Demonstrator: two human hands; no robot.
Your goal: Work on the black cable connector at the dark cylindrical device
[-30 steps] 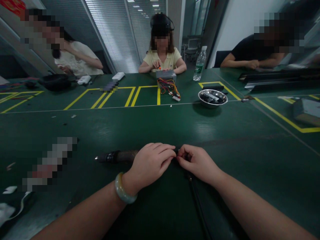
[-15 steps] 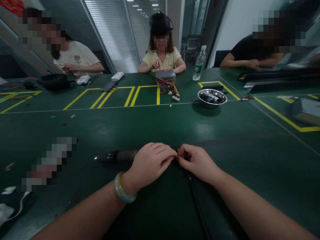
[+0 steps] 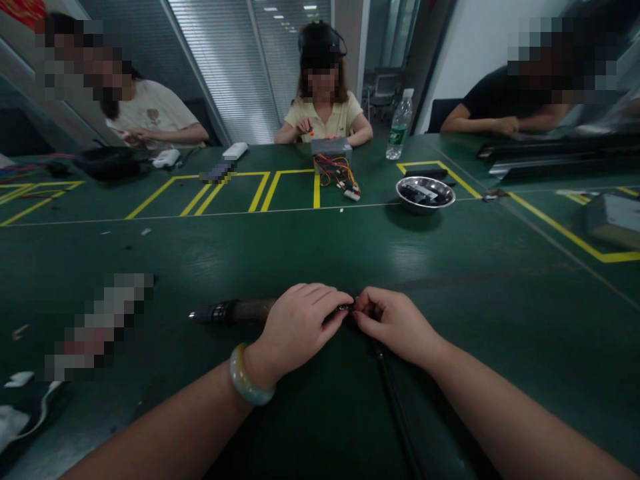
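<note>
A dark electric screwdriver [image 3: 245, 311] lies on the green table with its metal tip pointing left; its rear part is hidden behind my left hand [image 3: 303, 327]. The fingers and thumb of this hand are brought together, and a small dark, shiny bit shows between their tips. Just to the right, my right hand [image 3: 395, 327] has thumb and forefinger pinched, close to the left fingertips. Whatever the right fingers hold is too small to make out. Under the right hand a black cord [image 3: 397, 407] comes out and runs toward the table's near edge.
A metal bowl [image 3: 425, 207] with dark parts stands ahead to the right, near a water bottle [image 3: 399, 127]. Opposite, a person handles a power supply box [image 3: 331, 147] with coloured wires. Two other people sit at the sides. A white cable [image 3: 43, 407] lies at left.
My left thumb and fingers have parted slightly, so a small dark, shiny bit now shows between them. My right hand has barely moved. The person opposite has raised one hand off the box.
</note>
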